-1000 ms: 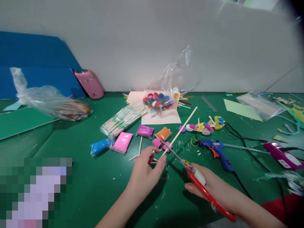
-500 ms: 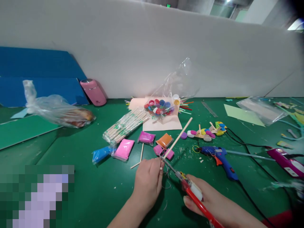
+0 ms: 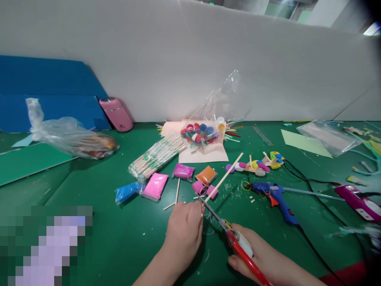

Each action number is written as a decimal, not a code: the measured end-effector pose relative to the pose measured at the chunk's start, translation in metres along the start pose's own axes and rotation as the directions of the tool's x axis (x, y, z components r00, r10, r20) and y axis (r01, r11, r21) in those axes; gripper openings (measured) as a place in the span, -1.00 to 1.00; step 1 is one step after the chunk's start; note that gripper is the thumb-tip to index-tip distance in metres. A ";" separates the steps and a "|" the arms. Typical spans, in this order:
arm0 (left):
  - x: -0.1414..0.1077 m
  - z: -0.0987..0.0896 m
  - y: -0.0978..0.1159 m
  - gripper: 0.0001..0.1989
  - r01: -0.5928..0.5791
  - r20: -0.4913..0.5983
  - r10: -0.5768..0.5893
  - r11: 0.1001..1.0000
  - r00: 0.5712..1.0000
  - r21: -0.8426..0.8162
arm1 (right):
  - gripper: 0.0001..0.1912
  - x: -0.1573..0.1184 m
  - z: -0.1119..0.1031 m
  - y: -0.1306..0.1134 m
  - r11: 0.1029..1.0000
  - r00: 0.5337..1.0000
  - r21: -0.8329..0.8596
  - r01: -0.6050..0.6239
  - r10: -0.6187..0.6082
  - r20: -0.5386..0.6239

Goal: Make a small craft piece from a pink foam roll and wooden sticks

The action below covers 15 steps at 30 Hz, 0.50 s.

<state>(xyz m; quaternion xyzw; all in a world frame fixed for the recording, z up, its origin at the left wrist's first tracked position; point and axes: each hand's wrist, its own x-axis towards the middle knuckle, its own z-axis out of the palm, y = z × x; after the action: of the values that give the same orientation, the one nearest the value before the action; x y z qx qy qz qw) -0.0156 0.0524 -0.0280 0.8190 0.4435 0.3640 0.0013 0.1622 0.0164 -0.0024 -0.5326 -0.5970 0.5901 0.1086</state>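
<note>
Pale stick [image 3: 224, 178], quantity 1 — lower end pinched in the left hand [image 3: 183, 222], cutting tool alongside.
Left hand: fingers closed on the stick, which slants away rightward. Right hand [image 3: 253, 250]: wrapped round the red-handled cutters [image 3: 248, 260], blades just beside the left fingertips; blade contact uncertain. Likely faults: nipped fingertip, from blades so near the pinch; ragged end, from blades meeting the wood aslant; free length springing off — unsupported past the blades — toward 2 pink pieces [image 3: 199, 187] just ahead or the blue glue gun [image 3: 269, 190] farther right.
</note>
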 end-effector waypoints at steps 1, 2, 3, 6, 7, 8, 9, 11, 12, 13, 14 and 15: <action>-0.001 0.000 0.000 -0.87 0.008 0.007 -0.008 1.000 1.000 -0.021 | -0.82 0.000 0.001 0.000 1.000 1.000 -0.002 -0.002 0.002 -0.007; -0.001 0.000 0.000 -0.87 0.024 0.010 -0.023 0.998 1.000 -0.052 | -0.82 0.000 0.001 0.000 1.000 1.000 -0.014 -0.007 0.007 -0.024; -0.002 0.000 0.000 -0.86 0.052 0.014 -0.051 0.994 0.999 -0.098 | -0.81 0.001 0.001 0.000 0.999 0.999 -0.029 -0.015 0.014 -0.045; -0.001 -0.004 0.002 -0.84 0.219 0.095 -0.199 0.926 0.975 -0.306 | -0.78 0.000 0.000 0.000 0.999 0.996 -0.041 -0.027 0.023 -0.086; 0.000 -0.005 0.002 -0.83 0.294 0.153 -0.254 0.877 0.955 -0.379 | -0.77 -0.001 0.000 0.000 0.999 0.996 -0.033 -0.025 0.022 -0.085; 0.002 -0.007 0.003 -0.81 0.373 0.222 -0.303 0.817 0.927 -0.440 | -0.76 -0.001 0.000 0.001 1.000 0.996 -0.026 -0.017 0.015 -0.085; 0.004 -0.009 0.003 -0.79 0.446 0.290 -0.342 0.750 0.894 -0.489 | -0.75 -0.002 0.000 0.001 1.000 0.996 -0.020 -0.007 0.006 -0.088; 0.006 -0.011 0.004 -0.76 0.555 0.403 -0.384 0.622 0.831 -0.552 | -0.77 -0.003 0.002 0.004 1.000 0.995 -0.017 0.005 -0.006 -0.104; 0.007 -0.011 0.005 -0.75 0.592 0.445 -0.393 0.572 0.805 -0.567 | -0.80 -0.003 0.003 0.006 1.000 0.994 -0.017 0.009 -0.011 -0.112; 0.008 -0.010 0.006 -0.74 0.616 0.472 -0.397 0.538 0.787 -0.575 | -0.81 -0.003 0.004 0.007 1.000 0.993 -0.014 0.012 -0.013 -0.118; 0.007 -0.009 0.007 -0.75 0.629 0.483 -0.404 0.521 0.777 -0.577 | -0.83 -0.003 0.005 0.009 1.000 0.992 -0.015 0.014 -0.015 -0.123; 0.007 -0.008 0.008 -0.76 0.634 0.480 -0.415 0.519 0.773 -0.573 | -0.84 -0.003 0.006 0.011 1.000 0.992 -0.018 0.014 -0.016 -0.124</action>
<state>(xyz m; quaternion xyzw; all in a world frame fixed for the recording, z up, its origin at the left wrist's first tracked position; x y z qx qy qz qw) -0.0126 0.0499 -0.0153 0.6204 0.4910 0.3661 0.4899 0.1644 0.0081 -0.0114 -0.5647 -0.5980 0.5498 0.1456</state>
